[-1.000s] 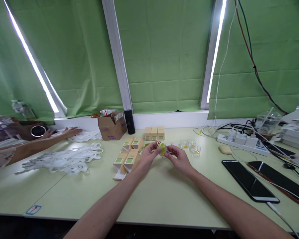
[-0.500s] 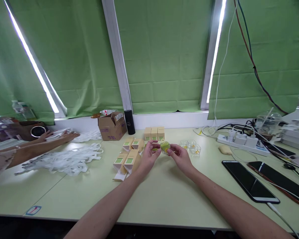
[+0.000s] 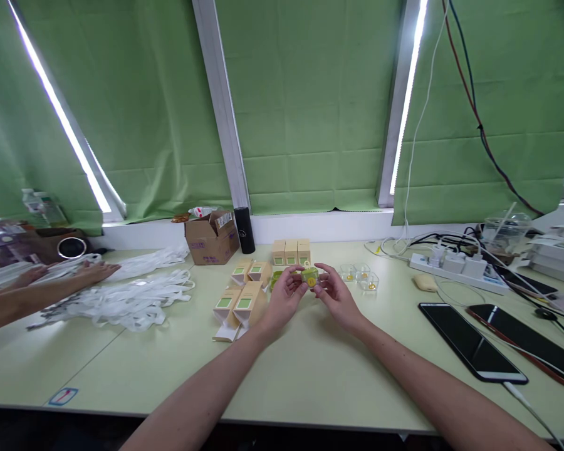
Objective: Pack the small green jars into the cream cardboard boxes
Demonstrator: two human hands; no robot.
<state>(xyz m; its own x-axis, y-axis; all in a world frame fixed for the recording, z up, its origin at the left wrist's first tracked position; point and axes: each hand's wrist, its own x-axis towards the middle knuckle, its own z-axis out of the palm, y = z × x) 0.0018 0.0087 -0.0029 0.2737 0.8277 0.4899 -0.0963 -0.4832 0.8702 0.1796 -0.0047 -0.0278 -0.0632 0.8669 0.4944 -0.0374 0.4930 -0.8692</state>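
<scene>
Fingers [image 3: 323,293] around a small green item [image 3: 309,277]

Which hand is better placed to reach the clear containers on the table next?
Probably the right hand: the clear containers sit just right of it, while the left hand is nearer the tan boxes.
</scene>
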